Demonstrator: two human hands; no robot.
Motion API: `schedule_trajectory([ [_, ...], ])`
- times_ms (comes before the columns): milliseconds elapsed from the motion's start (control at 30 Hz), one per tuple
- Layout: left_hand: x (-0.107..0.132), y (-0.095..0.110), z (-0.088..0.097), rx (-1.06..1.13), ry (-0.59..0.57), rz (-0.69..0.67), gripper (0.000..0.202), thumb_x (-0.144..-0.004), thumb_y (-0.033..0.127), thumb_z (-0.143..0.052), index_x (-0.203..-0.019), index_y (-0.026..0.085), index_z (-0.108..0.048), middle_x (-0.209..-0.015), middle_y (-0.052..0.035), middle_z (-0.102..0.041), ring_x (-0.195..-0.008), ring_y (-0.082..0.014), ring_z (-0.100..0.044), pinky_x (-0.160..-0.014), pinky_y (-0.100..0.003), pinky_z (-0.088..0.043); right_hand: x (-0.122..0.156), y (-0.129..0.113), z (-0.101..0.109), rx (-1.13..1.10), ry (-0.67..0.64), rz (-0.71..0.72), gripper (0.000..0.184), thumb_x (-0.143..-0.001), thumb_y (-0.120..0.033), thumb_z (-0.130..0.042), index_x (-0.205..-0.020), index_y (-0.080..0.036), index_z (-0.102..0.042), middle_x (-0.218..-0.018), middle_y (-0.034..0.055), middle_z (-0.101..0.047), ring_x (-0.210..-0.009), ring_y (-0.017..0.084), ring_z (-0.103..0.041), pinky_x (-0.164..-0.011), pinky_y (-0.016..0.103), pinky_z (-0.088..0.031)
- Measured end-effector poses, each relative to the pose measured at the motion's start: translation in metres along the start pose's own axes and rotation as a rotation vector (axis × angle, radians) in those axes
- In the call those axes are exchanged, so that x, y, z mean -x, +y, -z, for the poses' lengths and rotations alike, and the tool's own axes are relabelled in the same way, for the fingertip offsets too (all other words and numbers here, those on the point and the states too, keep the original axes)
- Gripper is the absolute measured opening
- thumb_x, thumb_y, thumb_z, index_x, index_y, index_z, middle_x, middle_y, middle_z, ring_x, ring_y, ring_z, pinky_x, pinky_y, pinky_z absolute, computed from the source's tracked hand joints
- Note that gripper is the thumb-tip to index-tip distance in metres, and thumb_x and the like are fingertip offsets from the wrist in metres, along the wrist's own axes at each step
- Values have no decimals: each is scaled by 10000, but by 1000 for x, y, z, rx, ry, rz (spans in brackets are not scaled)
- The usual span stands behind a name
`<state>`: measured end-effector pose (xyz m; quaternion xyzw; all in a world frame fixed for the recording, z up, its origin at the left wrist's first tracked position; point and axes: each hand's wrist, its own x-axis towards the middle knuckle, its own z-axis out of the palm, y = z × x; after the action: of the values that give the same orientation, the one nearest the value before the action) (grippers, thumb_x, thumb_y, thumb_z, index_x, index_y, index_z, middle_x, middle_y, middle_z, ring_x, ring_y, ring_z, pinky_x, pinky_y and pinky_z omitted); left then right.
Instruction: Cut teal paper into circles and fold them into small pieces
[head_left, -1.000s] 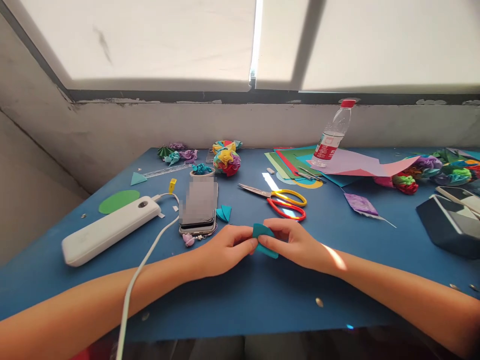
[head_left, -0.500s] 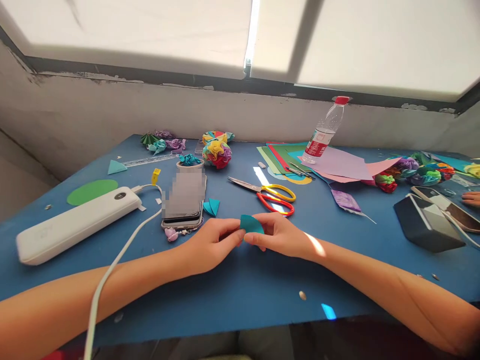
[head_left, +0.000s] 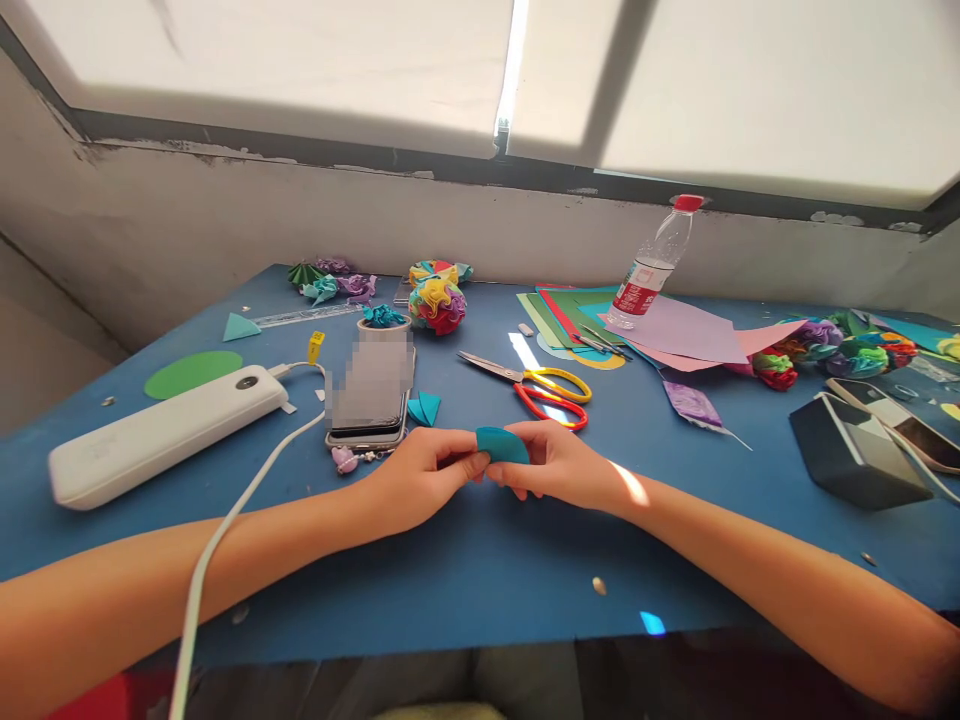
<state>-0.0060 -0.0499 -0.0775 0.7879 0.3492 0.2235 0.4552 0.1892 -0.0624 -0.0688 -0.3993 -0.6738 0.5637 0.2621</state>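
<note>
Between my two hands, above the blue table (head_left: pixel 420 600), is a small folded piece of teal paper (head_left: pixel 501 444) with a curved edge. My left hand (head_left: pixel 429 478) pinches its left end between thumb and fingers. On the opposite end, my right hand (head_left: pixel 561 464) grips it the same way, its fingers partly behind the paper. Another folded teal paper piece (head_left: pixel 424 408) lies just beyond my left hand. Scissors (head_left: pixel 534 385) with one yellow and one red handle rest a little beyond my right hand, blades pointing left.
To the left lie a white power bank (head_left: pixel 169 435) with a cable (head_left: pixel 225 530) crossing my left forearm, and a phone (head_left: pixel 369 400). A bottle (head_left: pixel 641 275) stands on coloured paper sheets (head_left: pixel 686 330) at the back. A dark box (head_left: pixel 859 450) sits right, paper-flower balls (head_left: pixel 439 303) behind.
The teal paper has tilted and looks flatter between my fingers. The view has shifted slightly. Another person's hand at the far right edge has gone out of view.
</note>
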Motion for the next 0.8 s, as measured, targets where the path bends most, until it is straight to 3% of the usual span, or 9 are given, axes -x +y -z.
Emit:
schedule_trajectory([
  [233, 1, 3, -3, -144, 77, -71, 265, -892, 298, -413, -767, 140, -584, -642, 26, -507, -571, -91, -397, -530, -209, -321, -1, 1, 2, 13, 48, 7, 150, -756, -284, -633, -804, -142, -625, -591, -30, -534, -500, 78, -503, -417, 170, -381],
  [367, 1, 4, -2, -123, 136, -17, 279, -881, 333, -429, -734, 145, -574, -590, 43, -448, -525, -81, -346, -493, -210, -283, -3, 0, 7, -22, 50, 21, 244, -761, -368, -643, -736, -126, -632, -528, -29, -529, -461, 70, -485, -432, 180, -374],
  [433, -1, 3, -1, -55, 111, 43, 278, -859, 349, -455, -710, 145, -572, -566, 48, -411, -519, -82, -333, -484, -210, -270, -5, 1, 10, -57, 46, -5, 303, -778, -416, -618, -717, -120, -622, -492, -31, -522, -426, 66, -476, -427, 185, -366],
  [633, -5, 4, 2, 80, -26, 155, 233, -798, 347, -521, -692, 142, -560, -568, 44, -417, -533, -91, -362, -492, -212, -281, -10, 4, 12, -148, 58, 7, 359, -754, -485, -621, -764, -129, -575, -647, -4, -601, -447, 63, -520, -421, 188, -374],
  [800, -2, 8, 0, 150, -38, 141, 446, -874, 490, -387, -680, 137, -578, -522, 51, -362, -496, -88, -326, -484, -227, -276, -5, -2, 6, -95, -4, 28, 340, -693, -417, -714, -814, -134, -569, -680, 3, -622, -556, 78, -526, -486, 184, -415],
])
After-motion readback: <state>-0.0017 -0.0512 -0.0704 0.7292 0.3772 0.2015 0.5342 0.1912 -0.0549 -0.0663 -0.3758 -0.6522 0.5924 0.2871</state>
